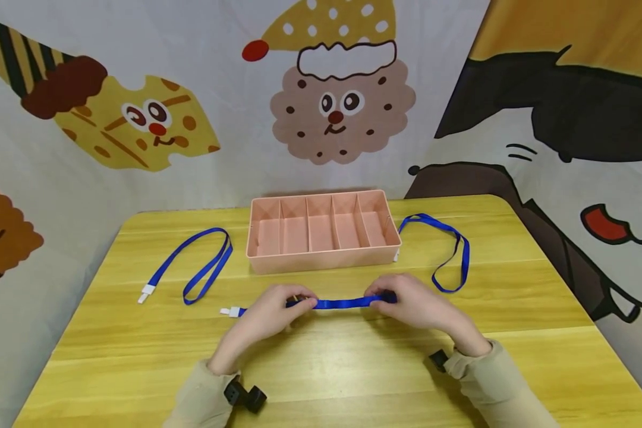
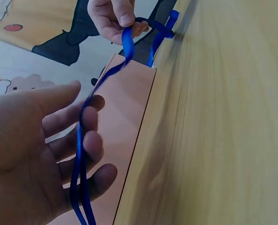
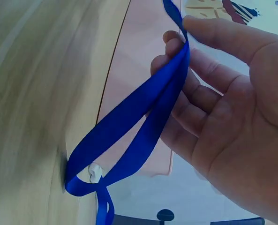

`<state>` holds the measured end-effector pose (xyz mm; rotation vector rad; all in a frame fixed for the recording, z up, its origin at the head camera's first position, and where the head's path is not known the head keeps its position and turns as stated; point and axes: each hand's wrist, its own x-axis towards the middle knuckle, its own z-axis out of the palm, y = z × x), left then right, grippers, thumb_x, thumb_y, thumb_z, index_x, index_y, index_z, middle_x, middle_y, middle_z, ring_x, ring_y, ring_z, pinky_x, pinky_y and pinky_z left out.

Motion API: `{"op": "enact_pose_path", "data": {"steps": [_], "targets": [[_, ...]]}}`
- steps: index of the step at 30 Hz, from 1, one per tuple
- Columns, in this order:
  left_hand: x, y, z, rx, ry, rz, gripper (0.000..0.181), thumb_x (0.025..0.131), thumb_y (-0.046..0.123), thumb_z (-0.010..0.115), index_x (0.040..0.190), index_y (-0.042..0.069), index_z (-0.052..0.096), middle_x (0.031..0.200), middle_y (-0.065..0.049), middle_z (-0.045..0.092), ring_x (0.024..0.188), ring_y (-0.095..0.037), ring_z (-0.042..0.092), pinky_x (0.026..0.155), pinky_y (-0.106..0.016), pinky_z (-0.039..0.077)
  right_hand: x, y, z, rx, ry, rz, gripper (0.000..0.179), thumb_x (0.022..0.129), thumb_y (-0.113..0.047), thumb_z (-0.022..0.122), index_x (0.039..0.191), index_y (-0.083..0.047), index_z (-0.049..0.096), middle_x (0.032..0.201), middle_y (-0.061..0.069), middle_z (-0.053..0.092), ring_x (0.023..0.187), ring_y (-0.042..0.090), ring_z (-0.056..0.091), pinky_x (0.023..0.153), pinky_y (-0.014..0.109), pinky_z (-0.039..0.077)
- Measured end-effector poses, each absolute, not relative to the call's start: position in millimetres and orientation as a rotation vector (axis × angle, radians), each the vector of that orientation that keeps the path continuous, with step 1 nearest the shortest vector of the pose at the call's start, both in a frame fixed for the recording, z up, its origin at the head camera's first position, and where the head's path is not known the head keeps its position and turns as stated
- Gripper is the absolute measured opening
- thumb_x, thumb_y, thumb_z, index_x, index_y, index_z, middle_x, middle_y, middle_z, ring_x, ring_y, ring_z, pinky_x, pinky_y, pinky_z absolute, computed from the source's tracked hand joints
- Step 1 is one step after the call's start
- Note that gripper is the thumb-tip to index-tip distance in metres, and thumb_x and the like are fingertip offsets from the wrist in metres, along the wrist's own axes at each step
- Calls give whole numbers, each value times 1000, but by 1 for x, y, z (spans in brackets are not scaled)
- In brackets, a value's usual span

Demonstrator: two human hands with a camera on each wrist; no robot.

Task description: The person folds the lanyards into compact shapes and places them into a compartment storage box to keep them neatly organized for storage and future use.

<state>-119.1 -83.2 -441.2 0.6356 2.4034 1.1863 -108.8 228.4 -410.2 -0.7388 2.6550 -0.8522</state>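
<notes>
A blue lanyard is stretched level between my two hands, in front of the pink box. My left hand pinches it between thumb and fingertips; the left wrist view shows the doubled strap running down across the bent fingers. With thumb and fingers, my right hand grips the other end. A loop of strap hangs from that grip in the right wrist view. The lanyard's white clip sticks out to the left, beyond my left hand.
Behind the hands stands a pink box with several compartments. One blue lanyard with a white clip lies left of it on the wooden table. Another blue lanyard lies to its right. A printed cloth hangs behind the table.
</notes>
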Motion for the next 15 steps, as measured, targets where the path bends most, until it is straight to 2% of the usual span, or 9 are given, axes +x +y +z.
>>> {"op": "enact_pose_path", "data": {"steps": [3, 7, 12, 15], "targets": [[-118, -82, -439, 625, 2428, 1204, 21, 107, 33, 63, 114, 19, 77, 102, -4, 77, 62, -15, 63, 62, -24, 53, -109, 230, -410, -719, 2646, -894, 11, 102, -20, 69, 108, -18, 78, 102, -7, 77, 92, 2, 66, 82, 26, 58], [-118, -81, -437, 595, 2431, 1216, 22, 105, 36, 65, 111, 20, 78, 99, -3, 77, 66, -10, 60, 64, -24, 51, -110, 231, -409, -708, 2659, -932, 13, 104, -20, 66, 107, -20, 78, 101, -9, 76, 91, 1, 64, 81, 24, 55], [-116, -78, -435, 638, 2404, 1267, 25, 108, 35, 60, 113, 18, 78, 88, -8, 73, 71, -6, 54, 64, -21, 46, -110, 230, -407, -697, 2686, -1014, 12, 103, -16, 66, 105, -18, 78, 98, -7, 75, 88, 1, 61, 79, 23, 55], [-114, -75, -433, 678, 2367, 1306, 28, 110, 34, 56, 114, 17, 78, 84, -6, 68, 70, -5, 50, 63, -20, 43, -109, 229, -406, -683, 2702, -1058, 11, 103, -14, 67, 103, -17, 77, 95, -3, 74, 85, 2, 59, 77, 22, 54]]}}
